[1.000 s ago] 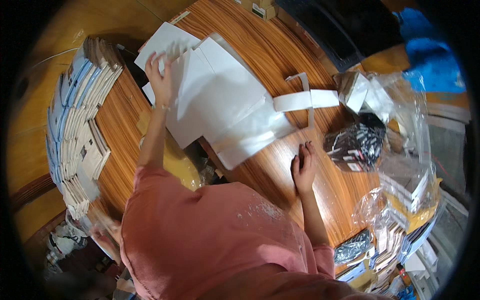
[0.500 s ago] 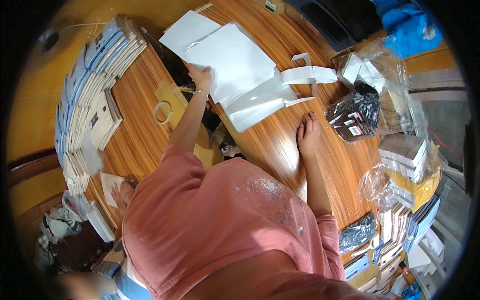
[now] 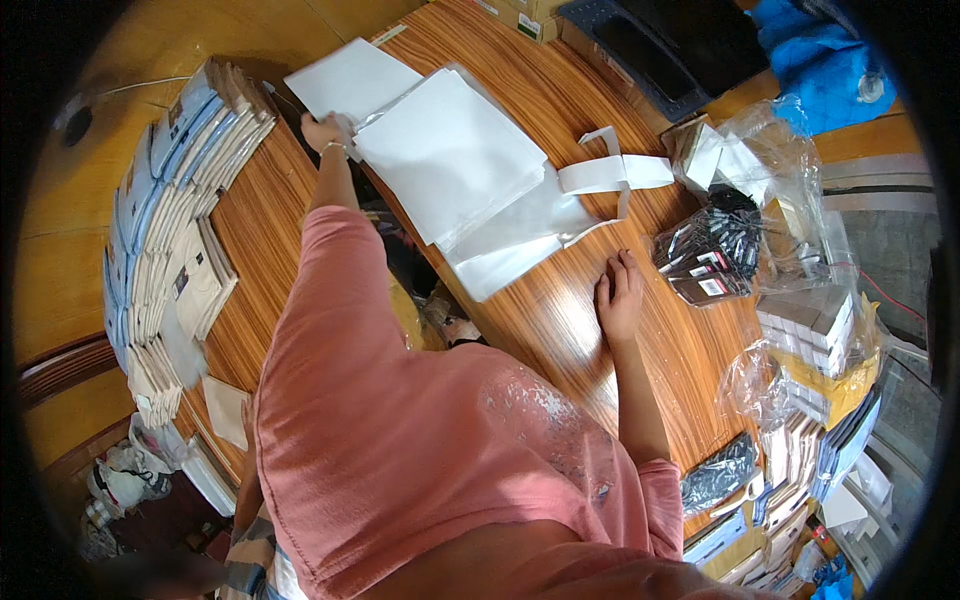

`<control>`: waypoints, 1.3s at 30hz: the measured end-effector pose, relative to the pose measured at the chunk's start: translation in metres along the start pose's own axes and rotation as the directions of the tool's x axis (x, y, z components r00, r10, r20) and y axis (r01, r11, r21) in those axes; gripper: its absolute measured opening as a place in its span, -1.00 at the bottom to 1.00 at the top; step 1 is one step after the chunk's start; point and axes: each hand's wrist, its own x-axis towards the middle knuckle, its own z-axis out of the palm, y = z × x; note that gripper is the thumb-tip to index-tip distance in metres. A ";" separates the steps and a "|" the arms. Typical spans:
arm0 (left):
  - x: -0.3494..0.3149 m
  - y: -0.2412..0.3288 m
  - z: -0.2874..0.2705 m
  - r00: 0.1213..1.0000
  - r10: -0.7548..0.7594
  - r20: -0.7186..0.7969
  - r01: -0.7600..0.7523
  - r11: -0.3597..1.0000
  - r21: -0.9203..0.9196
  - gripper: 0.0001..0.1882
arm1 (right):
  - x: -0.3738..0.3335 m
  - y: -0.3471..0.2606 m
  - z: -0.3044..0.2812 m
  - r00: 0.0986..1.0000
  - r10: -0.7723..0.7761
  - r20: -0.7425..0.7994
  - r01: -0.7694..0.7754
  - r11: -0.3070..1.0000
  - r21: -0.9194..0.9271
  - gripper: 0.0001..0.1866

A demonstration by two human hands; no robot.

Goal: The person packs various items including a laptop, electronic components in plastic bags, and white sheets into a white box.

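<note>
Shifted toward eleven o'clock, the left hand (image 3: 322, 132) meets a separate white sheet (image 3: 352, 78), grip unclear; stacked sheets (image 3: 452, 150) lie at twelve; the right hand (image 3: 620, 300) rests empty, fingers loose, at three.

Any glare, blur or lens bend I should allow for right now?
Head view: bright glare on the table, just left of the right hand; head view: the clear plastic shines; head view: straight edges bow and the picture's corners go black; head view: the left hand looks slightly soft, so its grip is hard to tell.
</note>
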 end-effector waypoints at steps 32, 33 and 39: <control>-0.197 0.170 -0.061 0.875 0.234 0.425 0.219 0.591 -0.777 -0.62 | 0.032 -0.046 -0.029 0.849 0.306 -0.430 -0.018 0.831 0.557 -0.80; -0.216 0.174 -0.064 0.844 0.237 0.482 0.275 0.580 -0.767 -0.62 | 0.047 -0.055 -0.037 0.833 0.327 -0.446 0.046 0.762 0.646 -0.72; -0.279 0.185 -0.076 0.751 0.353 0.559 0.288 0.586 -0.757 -0.58 | 0.082 -0.081 -0.078 0.886 0.434 -0.165 -0.246 0.740 0.626 -0.68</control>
